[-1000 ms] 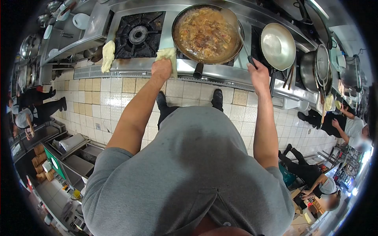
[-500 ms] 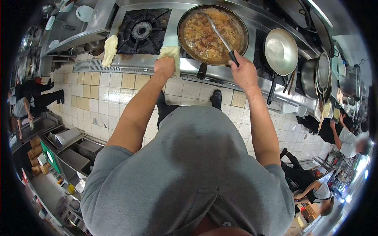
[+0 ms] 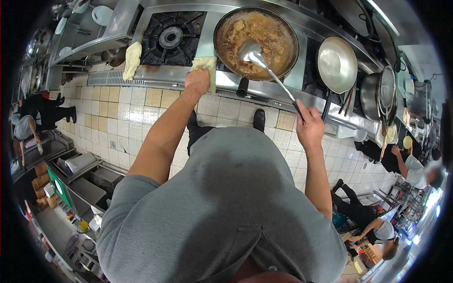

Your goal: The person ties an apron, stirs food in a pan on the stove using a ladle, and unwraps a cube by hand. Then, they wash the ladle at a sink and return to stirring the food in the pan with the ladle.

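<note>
In my right hand [image 3: 310, 126] is the black handle of a long metal ladle [image 3: 278, 80]. Its bowl rests in the brown, saucy food [image 3: 273, 40] that fills a large dark pan [image 3: 295, 52] on the stove. Chunks and shreds show in the sauce. My left hand [image 3: 197, 81] is closed on a pale yellow cloth [image 3: 205, 63] at the stove's front edge, left of the pan. The pan's short dark handle [image 3: 242, 87] points toward me, between my two hands.
A bare burner [image 3: 171, 37] lies left of the pan, with another cloth [image 3: 132, 61] beside it. An empty frying pan [image 3: 337, 66] and a deep pot [image 3: 370, 94] with a strainer [image 3: 387, 87] stand right. Co-workers [image 3: 415, 170] are at both sides.
My right hand has drawn back toward me and to the right. The ladle's bowl has come from the pan's far side to its middle. My left hand stays on the cloth.
</note>
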A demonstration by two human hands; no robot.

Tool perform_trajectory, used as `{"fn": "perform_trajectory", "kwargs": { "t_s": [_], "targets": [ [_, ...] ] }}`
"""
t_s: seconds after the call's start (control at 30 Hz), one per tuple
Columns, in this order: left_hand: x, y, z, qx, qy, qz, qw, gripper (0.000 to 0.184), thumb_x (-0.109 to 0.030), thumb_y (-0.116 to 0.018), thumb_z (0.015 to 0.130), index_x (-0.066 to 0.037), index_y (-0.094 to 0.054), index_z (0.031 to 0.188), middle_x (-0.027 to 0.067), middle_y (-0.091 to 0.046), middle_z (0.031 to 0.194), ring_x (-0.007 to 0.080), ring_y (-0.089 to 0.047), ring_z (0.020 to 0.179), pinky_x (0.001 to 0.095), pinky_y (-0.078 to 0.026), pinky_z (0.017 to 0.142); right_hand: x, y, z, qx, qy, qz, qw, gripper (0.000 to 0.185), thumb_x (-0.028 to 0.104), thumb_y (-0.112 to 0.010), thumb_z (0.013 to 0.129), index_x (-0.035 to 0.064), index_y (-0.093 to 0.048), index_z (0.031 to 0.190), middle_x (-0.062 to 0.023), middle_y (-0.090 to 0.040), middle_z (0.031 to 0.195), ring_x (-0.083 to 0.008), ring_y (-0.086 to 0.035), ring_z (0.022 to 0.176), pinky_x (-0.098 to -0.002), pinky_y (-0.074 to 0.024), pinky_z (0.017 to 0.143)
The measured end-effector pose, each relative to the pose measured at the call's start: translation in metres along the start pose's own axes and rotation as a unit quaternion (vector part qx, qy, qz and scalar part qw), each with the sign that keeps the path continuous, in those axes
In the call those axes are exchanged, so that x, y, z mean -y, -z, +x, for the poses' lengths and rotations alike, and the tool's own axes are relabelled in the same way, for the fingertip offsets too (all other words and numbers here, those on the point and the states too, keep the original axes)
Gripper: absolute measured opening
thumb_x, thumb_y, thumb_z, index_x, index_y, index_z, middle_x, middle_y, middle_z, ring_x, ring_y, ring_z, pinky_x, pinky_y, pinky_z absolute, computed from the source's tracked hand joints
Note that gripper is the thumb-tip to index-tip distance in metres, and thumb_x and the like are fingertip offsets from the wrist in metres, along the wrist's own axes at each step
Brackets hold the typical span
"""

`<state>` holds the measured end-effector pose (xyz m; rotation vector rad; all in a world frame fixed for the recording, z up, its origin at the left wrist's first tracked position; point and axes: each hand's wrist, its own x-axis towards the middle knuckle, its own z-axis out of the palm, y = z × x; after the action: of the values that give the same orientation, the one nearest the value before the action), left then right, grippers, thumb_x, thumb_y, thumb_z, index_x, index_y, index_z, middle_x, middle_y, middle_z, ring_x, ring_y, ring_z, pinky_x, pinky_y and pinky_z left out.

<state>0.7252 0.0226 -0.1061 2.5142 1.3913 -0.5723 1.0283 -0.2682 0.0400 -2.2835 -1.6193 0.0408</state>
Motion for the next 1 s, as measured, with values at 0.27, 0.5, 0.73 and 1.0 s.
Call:
{"fn": "perform_trajectory", "kwargs": {
  "t_s": [0.27,0.5,0.73,1.0],
  "targets": [
    [0.0,0.001,-0.001,-0.004,-0.008,0.011,1.0,0.03,-0.014,-0.067,0.092,-0.006,-0.069,0.121,0.0152,-0.071,0.125,0.0323,-0.073,0.113,0.0449,-0.061,0.093,-0.047,0.04,-0.026,0.042,-0.133,0.208,0.968,0.046,0.005,-0.077,0.091,0.0097,-0.071,0.136,-0.0116,-0.074,0.1,-0.0198,-0.069,0.084,-0.0319,-0.0541,0.081],
    [0.001,0.001,0.0,0.012,-0.012,0.01,1.0,0.033,-0.014,-0.067,0.092,-0.006,-0.067,0.124,0.0153,-0.07,0.127,0.032,-0.073,0.114,0.0445,-0.061,0.094,-0.02,0.089,-0.026,0.183,-0.194,0.299,0.916,0.04,0.005,-0.076,0.094,0.0011,-0.07,0.134,-0.0072,-0.077,0.098,-0.0092,-0.063,0.086,-0.0252,-0.0516,0.08],
    [-0.002,0.009,-0.005,0.017,-0.009,0.008,1.0,0.034,-0.011,-0.067,0.092,-0.006,-0.066,0.125,0.0155,-0.069,0.128,0.0322,-0.072,0.116,0.0452,-0.061,0.095,0.009,0.053,-0.021,0.189,-0.159,0.309,0.918,0.039,0.006,-0.075,0.095,0.0,-0.069,0.133,-0.0112,-0.079,0.109,-0.0115,-0.068,0.094,-0.0265,-0.0527,0.087],
    [-0.002,0.006,-0.006,0.011,0.004,-0.005,1.0,0.032,-0.01,-0.067,0.091,-0.006,-0.068,0.123,0.0165,-0.07,0.128,0.0336,-0.072,0.115,0.046,-0.061,0.094,0.04,-0.044,-0.008,0.118,-0.161,0.347,0.916,0.041,0.014,-0.072,0.097,0.0,-0.067,0.135,-0.0208,-0.076,0.119,-0.0234,-0.074,0.108,-0.0315,-0.0531,0.096]
  ]
}}
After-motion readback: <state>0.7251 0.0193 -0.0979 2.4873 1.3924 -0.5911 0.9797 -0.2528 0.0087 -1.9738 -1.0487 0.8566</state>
